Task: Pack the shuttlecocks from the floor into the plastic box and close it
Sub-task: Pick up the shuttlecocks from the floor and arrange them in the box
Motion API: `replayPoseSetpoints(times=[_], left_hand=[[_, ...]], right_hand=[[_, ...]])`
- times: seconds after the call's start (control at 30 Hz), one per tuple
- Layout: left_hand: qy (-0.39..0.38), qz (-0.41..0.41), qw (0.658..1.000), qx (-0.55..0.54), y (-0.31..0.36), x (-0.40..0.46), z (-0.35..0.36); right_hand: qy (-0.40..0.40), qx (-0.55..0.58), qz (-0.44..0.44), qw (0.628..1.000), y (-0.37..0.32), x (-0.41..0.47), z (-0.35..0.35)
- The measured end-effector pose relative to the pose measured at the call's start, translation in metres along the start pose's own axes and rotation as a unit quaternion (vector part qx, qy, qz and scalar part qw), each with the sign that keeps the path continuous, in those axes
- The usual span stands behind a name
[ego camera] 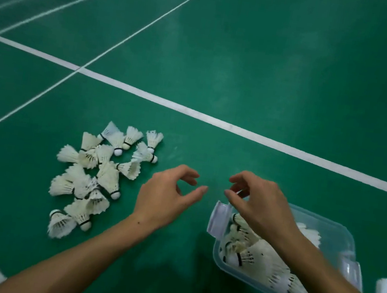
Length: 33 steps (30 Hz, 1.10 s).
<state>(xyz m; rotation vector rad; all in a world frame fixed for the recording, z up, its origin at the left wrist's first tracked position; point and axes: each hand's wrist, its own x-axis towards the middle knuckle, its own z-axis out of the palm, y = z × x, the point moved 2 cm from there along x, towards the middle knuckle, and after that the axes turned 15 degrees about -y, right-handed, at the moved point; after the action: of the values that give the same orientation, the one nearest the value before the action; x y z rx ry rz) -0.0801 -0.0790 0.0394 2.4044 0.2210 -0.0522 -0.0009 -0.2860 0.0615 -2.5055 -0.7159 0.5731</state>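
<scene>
On the green court floor point(274, 70) a loose pile of shuttlecocks point(92, 176) lies left of the open plastic box point(338, 245), partly filled with more, while the left hand point(167, 200) and right hand point(261, 204) hover between them, each grip released and holding nothing.

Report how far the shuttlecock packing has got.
Done: several white feather shuttlecocks already lie in the clear plastic box, which stands open with no lid on. In hand: nothing; the left hand and right hand hover empty between pile and box. Left: a pile of white shuttlecocks on the green court floor, then closing the box.
</scene>
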Motion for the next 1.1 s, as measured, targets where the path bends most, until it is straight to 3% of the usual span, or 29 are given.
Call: replayPoseSetpoints(times=[0.43, 0.67, 0.83, 1.0, 1.1], left_hand=[[0.09, -0.18, 0.976, -0.081, -0.188, -0.061, -0.072], [0.103, -0.23, 0.967, 0.031, -0.239, -0.12, -0.091], [0.049, -0.282, 0.956, 0.067, -0.264, -0.144, -0.086], [0.04, -0.278, 0.959, -0.034, -0.277, -0.127, -0.079], [0.022, -0.279, 0.96, -0.032, -0.282, -0.111, -0.075]], right_hand=[[-0.135, -0.087, -0.106, 0.981, -0.127, 0.112, 0.118], [-0.187, -0.103, -0.156, 0.964, -0.164, 0.134, 0.178], [-0.178, -0.109, -0.207, 0.956, -0.187, 0.138, 0.21], [-0.16, -0.132, -0.203, 0.957, -0.198, 0.146, 0.239], [-0.129, -0.153, -0.196, 0.96, -0.198, 0.151, 0.249]])
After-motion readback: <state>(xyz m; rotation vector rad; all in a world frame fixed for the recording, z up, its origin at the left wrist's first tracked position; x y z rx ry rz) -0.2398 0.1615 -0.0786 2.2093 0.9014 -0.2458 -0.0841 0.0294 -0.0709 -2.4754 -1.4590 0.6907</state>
